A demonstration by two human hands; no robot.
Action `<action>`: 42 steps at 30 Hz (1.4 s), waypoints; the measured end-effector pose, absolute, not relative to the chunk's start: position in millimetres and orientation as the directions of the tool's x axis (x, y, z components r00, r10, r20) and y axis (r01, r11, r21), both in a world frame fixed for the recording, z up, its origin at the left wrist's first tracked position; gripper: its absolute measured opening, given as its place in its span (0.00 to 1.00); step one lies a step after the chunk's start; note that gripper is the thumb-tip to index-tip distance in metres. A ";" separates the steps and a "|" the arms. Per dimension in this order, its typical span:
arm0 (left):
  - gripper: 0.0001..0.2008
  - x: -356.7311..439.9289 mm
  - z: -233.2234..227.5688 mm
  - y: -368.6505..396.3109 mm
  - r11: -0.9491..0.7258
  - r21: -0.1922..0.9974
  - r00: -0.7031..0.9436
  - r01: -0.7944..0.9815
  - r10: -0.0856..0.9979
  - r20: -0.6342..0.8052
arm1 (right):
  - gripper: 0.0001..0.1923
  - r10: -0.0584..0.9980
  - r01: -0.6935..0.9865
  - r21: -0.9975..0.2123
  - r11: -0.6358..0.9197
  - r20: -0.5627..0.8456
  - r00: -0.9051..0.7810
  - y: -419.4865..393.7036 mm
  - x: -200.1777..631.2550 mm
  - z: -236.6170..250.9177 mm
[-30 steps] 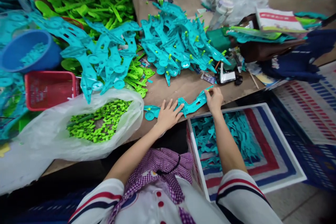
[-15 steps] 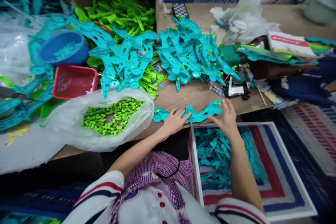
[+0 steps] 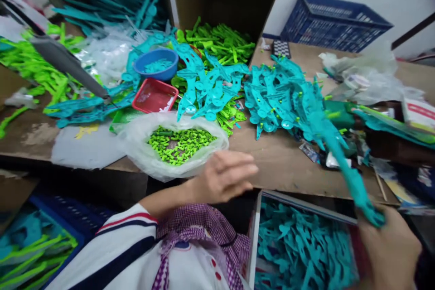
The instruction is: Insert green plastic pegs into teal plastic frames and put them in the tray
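My right hand (image 3: 390,244), smeared by motion at the lower right, grips one end of a long turquoise plastic piece (image 3: 355,183). The piece slants up and left in front of the turquoise pile, also blurred. My left hand (image 3: 226,176) holds nothing; its fingers stretch to the right over the table's front edge. Just behind it lies a clear plastic bag (image 3: 131,140) with small green pegs (image 3: 183,145) inside. Turquoise parts with green pegs in them (image 3: 278,95) are heaped behind the bare brown tabletop (image 3: 272,163).
Below the table edge at right, a white-rimmed box (image 3: 253,249) holds turquoise parts. A blue bowl (image 3: 171,71) and a red tray (image 3: 137,102) sit behind the bag. A grey pointed tool (image 3: 68,63) hangs at left. A blue crate (image 3: 333,27) stands at the back.
Both hands were on a turquoise piece on the table. My left hand has come off; my right hand has swung a turquoise piece up and right. The view has turned left.
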State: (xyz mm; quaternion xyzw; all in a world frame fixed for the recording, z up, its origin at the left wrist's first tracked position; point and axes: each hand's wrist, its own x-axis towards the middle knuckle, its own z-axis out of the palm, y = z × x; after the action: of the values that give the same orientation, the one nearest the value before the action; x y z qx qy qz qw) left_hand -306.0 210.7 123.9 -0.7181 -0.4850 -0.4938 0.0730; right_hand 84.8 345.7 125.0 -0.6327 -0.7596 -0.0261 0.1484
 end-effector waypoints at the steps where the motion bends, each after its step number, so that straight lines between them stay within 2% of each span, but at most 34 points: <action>1: 0.18 -328.5 123.0 212.4 -0.435 0.424 -0.045 0.794 0.654 0.755 | 0.25 0.968 0.977 -0.172 0.129 0.236 -0.086 358.9 60.9 126.0; 2: 0.16 -352.1 120.2 219.0 -0.331 0.460 -0.122 0.824 0.690 0.713 | 0.31 0.976 0.978 -0.184 0.102 0.211 -0.063 376.1 30.7 127.1; 4: 0.15 -398.9 111.5 244.0 -0.132 0.476 -0.216 0.870 0.765 0.606 | 0.44 0.954 0.951 -0.231 0.208 0.263 -0.145 421.7 -40.5 129.0; 6: 0.17 -438.9 102.6 276.3 0.048 0.442 -0.277 0.896 0.838 0.470 | 0.39 0.931 0.935 -0.215 0.282 0.297 -0.212 476.1 -111.8 129.6; 9: 0.21 -475.1 93.5 316.1 0.291 0.340 -0.386 0.894 0.886 0.257 | 0.36 0.951 0.956 -0.167 0.240 0.241 -0.196 550.6 -193.3 129.9; 12: 0.25 -485.9 84.9 336.7 0.402 0.257 -0.441 0.879 0.890 0.118 | 0.35 0.921 0.942 -0.100 0.321 0.266 -0.285 583.9 -233.9 130.4; 14: 0.25 -489.6 77.5 345.1 0.413 0.280 -0.447 0.867 0.892 0.071 | 0.32 0.855 0.886 -0.090 0.455 0.322 -0.406 571.4 -242.4 126.1; 16: 0.26 -496.5 70.9 353.6 0.429 0.368 -0.472 0.825 0.881 0.032 | 0.26 0.760 0.762 -0.169 0.625 0.352 -0.546 532.5 -241.1 114.5; 18: 0.28 -507.0 67.4 363.2 0.469 0.489 -0.536 0.735 0.844 -0.003 | 0.21 0.647 0.545 -0.356 0.759 0.327 -0.689 477.4 -232.6 96.2; 20: 0.29 -518.0 68.1 371.7 0.503 0.579 -0.602 0.642 0.798 -0.026 | 0.18 0.587 0.376 -0.550 0.746 0.277 -0.761 419.5 -218.2 75.9; 22: 0.25 -526.2 72.6 375.7 0.480 0.627 -0.621 0.614 0.784 0.008 | 0.16 0.642 0.335 -0.704 0.627 0.223 -0.733 369.2 -201.3 60.1; 24: 0.20 -529.7 79.6 373.3 0.390 0.643 -0.593 0.659 0.795 0.126 | 0.14 0.753 0.328 -0.823 0.463 0.170 -0.636 330.8 -188.6 52.6; 26: 0.17 -529.2 87.8 364.7 0.278 0.631 -0.548 0.724 0.787 0.282 | 0.13 0.827 0.283 -0.903 0.324 0.125 -0.548 304.3 -186.9 54.0; 28: 0.17 -526.4 97.1 351.1 0.201 0.594 -0.506 0.779 0.761 0.406 | 0.13 0.852 0.208 -0.951 0.227 0.090 -0.515 289.4 -200.1 61.8; 30: 0.17 -522.1 107.7 332.6 0.159 0.561 -0.476 0.813 0.736 0.481 | 0.15 0.871 0.118 -0.983 0.139 0.064 -0.486 286.2 -226.9 72.1; 33: 0.19 -508.2 122.8 292.7 0.122 0.524 -0.443 0.843 0.710 0.547 | 0.24 0.890 -0.044 -0.996 0.072 0.085 -0.449 296.8 -279.8 85.1; 36: 0.19 -475.0 125.7 241.1 0.122 0.465 -0.415 0.877 0.681 0.603 | 0.32 0.808 -0.161 -0.986 0.041 0.128 -0.575 307.5 -325.8 95.8; 39: 0.17 -423.9 108.1 194.4 0.081 0.366 -0.316 0.927 0.694 0.646 | 0.34 0.729 -0.207 -0.978 -0.027 0.122 -0.674 306.2 -349.1 111.8; 42: 0.18 -379.4 83.3 168.6 -0.085 0.315 -0.163 0.945 0.711 0.684 | 0.31 0.793 -0.240 -0.970 -0.032 0.121 -0.597 302.2 -342.2 128.4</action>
State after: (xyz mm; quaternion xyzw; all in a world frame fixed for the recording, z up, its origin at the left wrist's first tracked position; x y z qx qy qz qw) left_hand -379.4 168.6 83.3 -0.6285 -0.6589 -0.3841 0.1524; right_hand -342.2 302.2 128.4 -0.2374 -0.5822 0.6780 0.3808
